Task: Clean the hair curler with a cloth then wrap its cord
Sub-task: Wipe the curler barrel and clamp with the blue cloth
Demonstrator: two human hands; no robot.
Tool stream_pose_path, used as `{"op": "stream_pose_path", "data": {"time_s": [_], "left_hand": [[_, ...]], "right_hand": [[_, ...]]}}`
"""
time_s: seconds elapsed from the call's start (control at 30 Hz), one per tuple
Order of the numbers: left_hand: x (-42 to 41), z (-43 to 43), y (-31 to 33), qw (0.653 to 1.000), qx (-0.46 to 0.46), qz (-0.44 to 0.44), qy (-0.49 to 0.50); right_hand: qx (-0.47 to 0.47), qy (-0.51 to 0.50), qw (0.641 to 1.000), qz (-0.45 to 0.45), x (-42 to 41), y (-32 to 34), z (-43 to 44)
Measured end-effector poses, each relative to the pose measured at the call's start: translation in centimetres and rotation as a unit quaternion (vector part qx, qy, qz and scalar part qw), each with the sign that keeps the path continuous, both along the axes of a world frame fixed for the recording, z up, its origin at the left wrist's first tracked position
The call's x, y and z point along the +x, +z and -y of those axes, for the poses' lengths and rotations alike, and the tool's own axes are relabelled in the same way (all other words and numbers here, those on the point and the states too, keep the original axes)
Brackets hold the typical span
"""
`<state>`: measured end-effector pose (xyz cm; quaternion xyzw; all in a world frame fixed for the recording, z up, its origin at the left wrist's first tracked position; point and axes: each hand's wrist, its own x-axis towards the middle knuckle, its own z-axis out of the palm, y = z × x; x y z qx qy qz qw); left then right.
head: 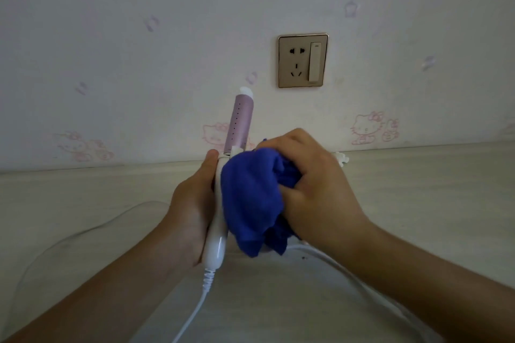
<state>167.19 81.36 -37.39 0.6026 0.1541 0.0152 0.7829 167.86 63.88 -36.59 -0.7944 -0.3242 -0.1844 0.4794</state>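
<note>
The left forearm comes in from the lower left corner and slants up toward the middle. The left hand grips the white handle of the hair curler from the left side. Its thumb lies straight up along the handle, the tip just below the collar where the barrel begins. The other fingers are hidden behind the handle and the cloth.

The hair curler is held above the table, in front of the wall. Its long axis runs nearly upright, leaning slightly to the right at the top. The pink barrel with its white tip points up and away from the person, and the rounded base of the handle points down toward them. The cord leaves the base and runs down to the bottom edge. A second stretch of it curves over the table under the right forearm.

The blue cloth is bunched against the right side of the handle, covering it from the collar down, with loose corners hanging below. The right hand has its fingers curled tightly round the cloth, knuckles up, pressing it to the handle. The right forearm comes in from the lower right.

A wall socket sits on the wall above the right hand.
</note>
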Motion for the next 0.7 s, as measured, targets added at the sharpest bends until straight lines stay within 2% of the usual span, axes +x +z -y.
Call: {"op": "stream_pose_path", "data": {"time_s": [0.1,0.2,0.27,0.4,0.5,0.6,0.7], "left_hand": [[-0.5,0.2,-0.5,0.997,-0.029,-0.009,-0.066],[-2.0,0.8,-1.7,0.989,0.007,-0.024,-0.147],[-2.2,1.5,-2.3,0.984,0.023,-0.026,-0.177],[-1.9,2.0,-3.3,0.983,0.114,0.016,-0.143],[-1.9,2.0,-3.8,0.979,0.156,0.058,-0.119],[-2.2,2.0,-4.2,0.973,0.185,0.061,-0.126],[-2.0,1.8,-4.4,0.974,0.174,0.059,-0.136]], "right_hand": [[0.017,-0.05,0.998,-0.02,2.0,-0.1,0.9],[0.07,-0.101,0.991,-0.057,3.8,0.1,2.2],[0.099,-0.091,0.988,-0.07,4.0,-0.3,2.5],[0.05,-0.009,0.996,-0.071,2.5,-3.1,1.6],[0.046,-0.042,0.997,-0.035,4.0,-3.2,2.6],[0.097,-0.107,0.988,-0.054,5.8,-2.3,3.9],[0.062,-0.066,0.996,-0.012,4.7,-3.3,3.0]]}}
